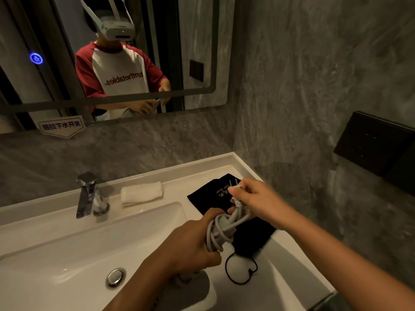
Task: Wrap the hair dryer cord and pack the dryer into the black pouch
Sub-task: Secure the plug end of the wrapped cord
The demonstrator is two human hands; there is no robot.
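My left hand point(190, 245) grips the grey hair dryer point(193, 286) by its handle over the basin; the dryer's body hangs below my wrist, mostly hidden. The grey cord point(221, 230) is looped several times around the handle. My right hand point(256, 198) pinches the plug end of the cord point(233, 186), prongs pointing up, just above the coils. The black pouch point(211, 194) with gold lettering lies flat on the counter at the right behind my hands, its drawstring loop point(241, 269) trailing toward the front.
A white sink basin point(67, 254) with a chrome drain point(115, 277) fills the lower left. A chrome faucet point(88, 194) and a folded white towel point(141, 193) stand at the back. A grey wall with a black panel point(372, 142) is at the right; a mirror hangs above.
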